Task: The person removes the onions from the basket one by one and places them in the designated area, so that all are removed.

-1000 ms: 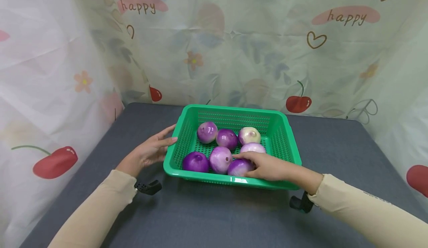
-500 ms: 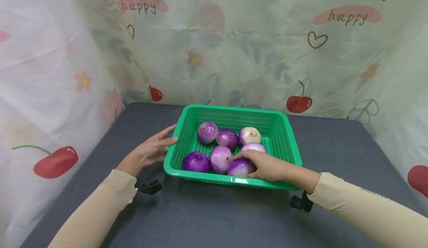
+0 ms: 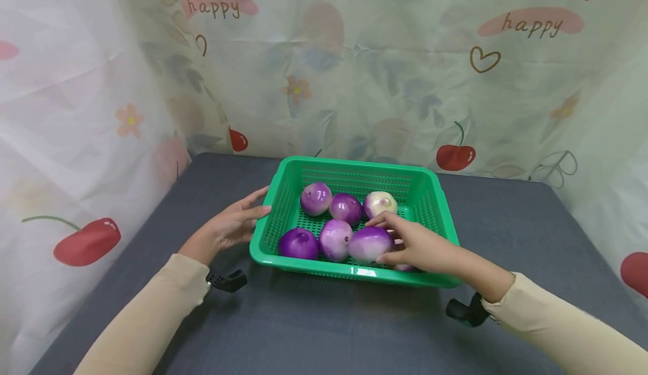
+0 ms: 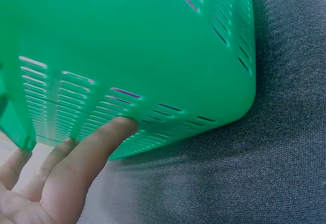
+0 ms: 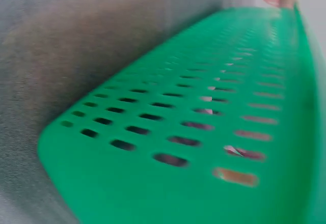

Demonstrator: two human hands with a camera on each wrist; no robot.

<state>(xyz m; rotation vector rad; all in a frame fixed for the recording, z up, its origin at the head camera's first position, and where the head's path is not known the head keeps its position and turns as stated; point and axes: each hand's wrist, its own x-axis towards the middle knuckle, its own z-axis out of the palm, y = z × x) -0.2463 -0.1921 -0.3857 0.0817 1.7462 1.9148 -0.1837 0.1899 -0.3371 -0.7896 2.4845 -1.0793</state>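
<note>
Several peeled purple onions [image 3: 298,244] lie in a green plastic basket [image 3: 364,272] on the dark table. My right hand [image 3: 422,245] reaches over the basket's front right part and holds a purple-and-white onion [image 3: 371,244], thumb at its near side and fingers over its far side. A paler onion [image 3: 405,267] is mostly hidden beneath this hand. At the basket's left end is my left hand [image 3: 232,224], thumb at the rim; in the left wrist view its extended fingers [image 4: 94,145] touch the slotted wall. The right wrist view shows the basket's outer wall [image 5: 153,183], slightly blurred.
Behind the basket, a purple onion [image 3: 316,199], another purple onion [image 3: 346,208] and a whitish onion [image 3: 381,203] form the back row. A patterned curtain [image 3: 354,82] hangs around the grey table [image 3: 324,330]. Black wrist devices [image 3: 468,310] sit below both sleeves.
My right hand has moved slightly right and up, and the purple-and-white onion has shifted and turned with it. The paler onion beside it has shifted under the hand. My left hand stays put.
</note>
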